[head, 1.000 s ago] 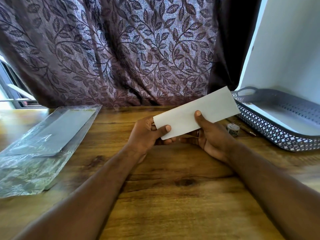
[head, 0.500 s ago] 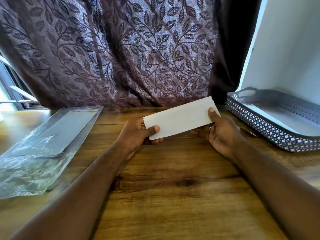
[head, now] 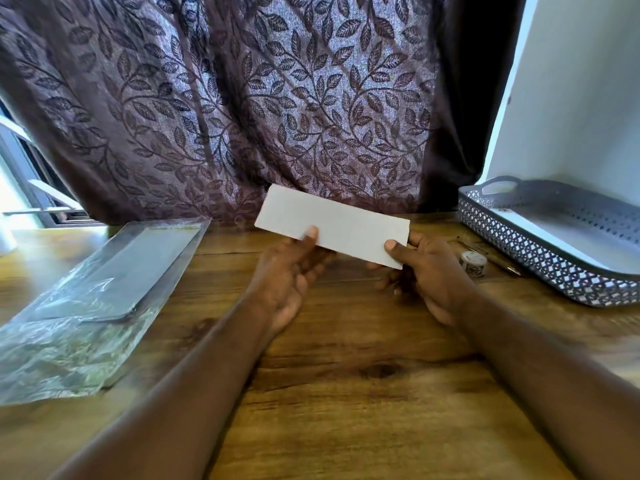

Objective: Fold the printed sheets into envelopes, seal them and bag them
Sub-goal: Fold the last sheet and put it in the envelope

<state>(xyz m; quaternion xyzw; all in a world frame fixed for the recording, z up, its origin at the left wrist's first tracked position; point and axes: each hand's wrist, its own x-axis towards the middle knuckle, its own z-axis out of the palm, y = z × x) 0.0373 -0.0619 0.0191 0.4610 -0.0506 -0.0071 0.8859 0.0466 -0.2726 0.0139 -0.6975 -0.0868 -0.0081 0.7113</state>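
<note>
**A:** Envelope (head: 332, 228) of folded white paper: where is it?

**B:** It's lifted above the wooden table (head: 346, 393) and tilted. The left hand (head: 287, 275) pinches its lower edge and the right hand (head: 426, 271) its lower right corner, thumbs in front.

**A:** How will it handle?

**B:** Light, thin and easily creased, I judge. Hold it by the edges. The clear plastic bag (head: 86, 306) lies well apart, on the left.

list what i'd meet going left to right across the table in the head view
bag → left hand → envelope → right hand → small roll → basket
</note>
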